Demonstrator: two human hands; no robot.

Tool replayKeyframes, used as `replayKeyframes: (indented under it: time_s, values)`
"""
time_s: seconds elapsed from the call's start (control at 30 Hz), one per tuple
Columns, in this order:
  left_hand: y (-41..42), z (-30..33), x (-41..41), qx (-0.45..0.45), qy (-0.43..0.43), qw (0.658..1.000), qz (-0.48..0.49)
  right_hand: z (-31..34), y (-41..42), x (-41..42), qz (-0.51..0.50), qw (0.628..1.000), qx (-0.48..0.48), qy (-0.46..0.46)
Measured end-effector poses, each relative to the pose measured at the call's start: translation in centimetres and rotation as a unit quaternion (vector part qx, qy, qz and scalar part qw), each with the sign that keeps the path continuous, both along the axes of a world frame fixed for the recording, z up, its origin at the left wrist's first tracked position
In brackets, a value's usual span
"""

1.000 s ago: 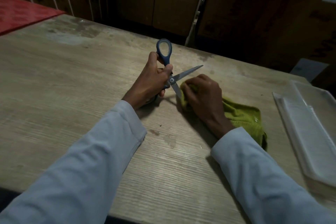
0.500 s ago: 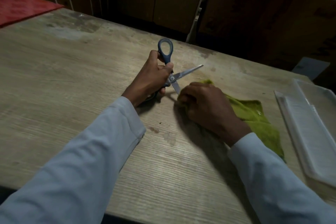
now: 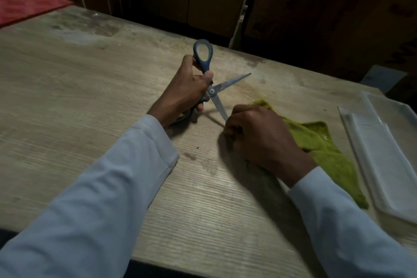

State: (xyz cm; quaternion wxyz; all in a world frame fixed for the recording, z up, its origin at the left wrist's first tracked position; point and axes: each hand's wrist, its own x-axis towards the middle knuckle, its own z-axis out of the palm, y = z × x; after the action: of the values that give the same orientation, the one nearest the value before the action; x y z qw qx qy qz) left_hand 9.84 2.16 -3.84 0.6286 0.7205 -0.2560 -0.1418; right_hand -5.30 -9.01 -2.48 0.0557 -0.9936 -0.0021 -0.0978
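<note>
the right hand (image 3: 259, 135), gripping the green cloth (image 3: 325, 142), now sits lower; the left hand (image 3: 182, 92) still holds the open scissors (image 3: 212, 90).

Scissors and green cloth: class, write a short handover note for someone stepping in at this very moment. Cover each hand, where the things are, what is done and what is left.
Left hand: grips the scissors by the handles, blades spread wide.
Right hand: curled on the bunched end of the green cloth, at the lower blade's tip.
Places: the cloth lies on the wooden table, beside a clear tray.
Done: scissors opened, cloth brought to the blade.
Left: probably wiping both blades; whether either is already clean cannot be told.
</note>
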Motion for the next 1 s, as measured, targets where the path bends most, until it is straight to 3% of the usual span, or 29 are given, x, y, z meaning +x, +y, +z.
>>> replayKeyframes:
  time_s: [0.1,0.17,0.27,0.6,0.73,0.8,0.87,0.93,1.0]
  values:
    - [0.2,0.0,0.0,-0.010,0.005,1.000,0.004,1.9,-0.7,0.1,-0.039,0.997,0.053,0.040]
    - [0.2,-0.1,0.0,-0.009,0.007,1.000,-0.001,2.7,-0.9,0.7,-0.033,0.990,0.122,-0.057]
    - [0.2,-0.2,0.1,-0.012,0.014,1.000,0.002,1.6,-0.5,2.6,0.016,0.979,0.121,-0.164]
    - [0.3,-0.2,0.2,-0.005,0.014,1.000,0.000,-1.1,-1.3,-0.2,0.036,0.998,0.021,-0.049]
    - [1.8,0.3,0.0,-0.013,-0.006,0.999,-0.050,1.0,-2.5,-1.2,0.017,0.995,0.096,0.014]
    - [2.5,0.7,0.2,-0.013,-0.033,0.998,-0.061,2.4,-2.9,-1.6,-0.006,0.981,0.185,-0.055]
    - [2.7,0.9,0.4,-0.008,-0.069,0.996,-0.051,3.4,-3.1,-1.3,-0.021,0.950,0.248,-0.188]
    - [2.6,1.0,0.5,0.002,-0.104,0.994,-0.044,4.2,-3.2,-0.2,-0.029,0.921,0.250,-0.297]
    - [2.3,0.9,0.4,0.022,-0.131,0.990,-0.041,4.6,-3.1,1.2,-0.029,0.915,0.220,-0.336]
